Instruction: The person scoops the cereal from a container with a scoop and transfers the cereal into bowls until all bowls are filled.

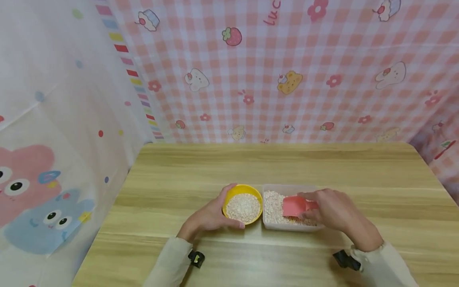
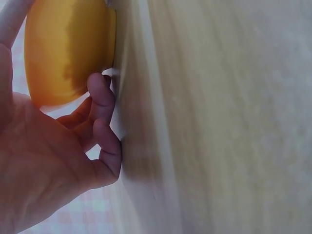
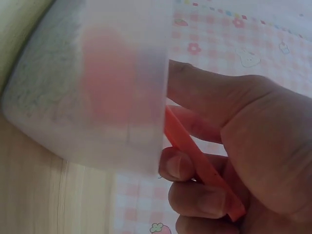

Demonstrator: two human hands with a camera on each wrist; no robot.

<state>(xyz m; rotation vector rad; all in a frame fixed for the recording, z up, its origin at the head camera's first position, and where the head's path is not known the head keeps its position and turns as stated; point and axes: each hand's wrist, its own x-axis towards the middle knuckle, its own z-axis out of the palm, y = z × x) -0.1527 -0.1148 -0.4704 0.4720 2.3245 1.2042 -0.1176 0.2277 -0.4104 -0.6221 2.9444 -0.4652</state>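
Note:
My left hand (image 1: 214, 214) wraps round the left side of a yellow bowl (image 1: 244, 189), thumb at the near side and fingers at the far side. Pale rolled oats (image 1: 244, 207) lie in the bowl. In the left wrist view some fingers (image 2: 101, 97) curl by the bowl's base, low at the table. My right hand (image 1: 331, 209) grips the handle of a red scoop (image 1: 294, 206). The scoop lies inside a clear plastic container (image 1: 290, 227), against the oats there. Through the container's cloudy wall, the right wrist view shows the scoop as a blurred red shape.
Bowl and container stand side by side, almost touching, on a light wooden table (image 1: 272, 163). A pink checked cloth (image 1: 265, 99) hangs behind the table's far edge. At the left hangs a white cloth (image 1: 71, 119) with cartoon figures. Both sleeves carry black straps near the wrists.

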